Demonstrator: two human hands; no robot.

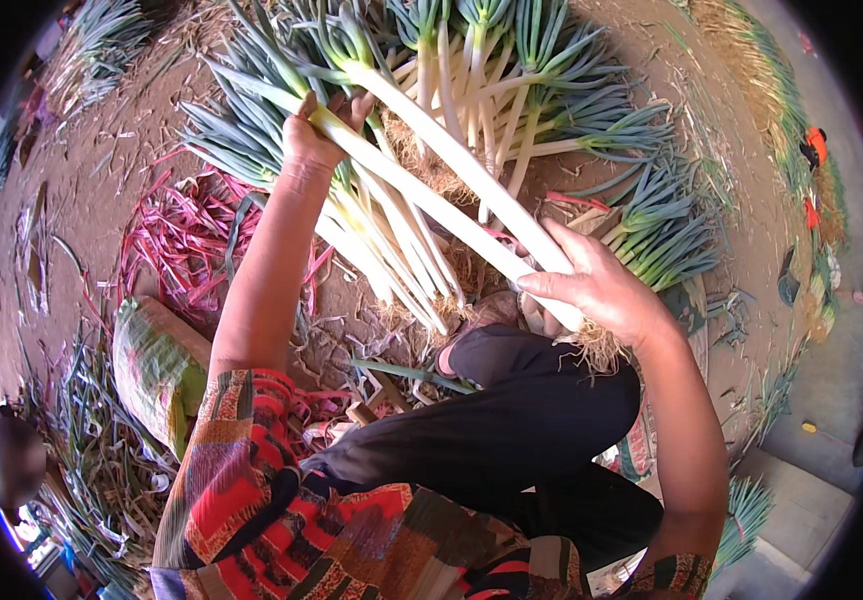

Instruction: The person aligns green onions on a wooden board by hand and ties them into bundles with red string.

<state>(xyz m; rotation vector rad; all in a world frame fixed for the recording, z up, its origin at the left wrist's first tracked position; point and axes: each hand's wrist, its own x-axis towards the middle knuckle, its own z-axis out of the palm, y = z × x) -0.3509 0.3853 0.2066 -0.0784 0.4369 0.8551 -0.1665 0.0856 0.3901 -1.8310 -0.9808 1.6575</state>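
Two long, thick green onions (432, 200) stretch at a slant between my hands, leaves toward the upper left and roots toward the lower right. My left hand (320, 132) is closed round the stalk of the nearer one, just below its leaves. Around both white lower ends wraps my right hand (602, 285), thumb on top, with a tuft of pale roots (597, 350) hanging below it. Beneath my left forearm lies a pile of green onions (372, 235) on the ground. More green onions (472, 80) are fanned out beyond my hands.
Tangled pink-red strips (187, 240) lie left of my left forearm. Next to them rests a green and white sack (157, 370). Loose leaf scraps (92, 450) cover the ground at the lower left. Another green onion bundle (657, 235) lies right, beyond my right hand.
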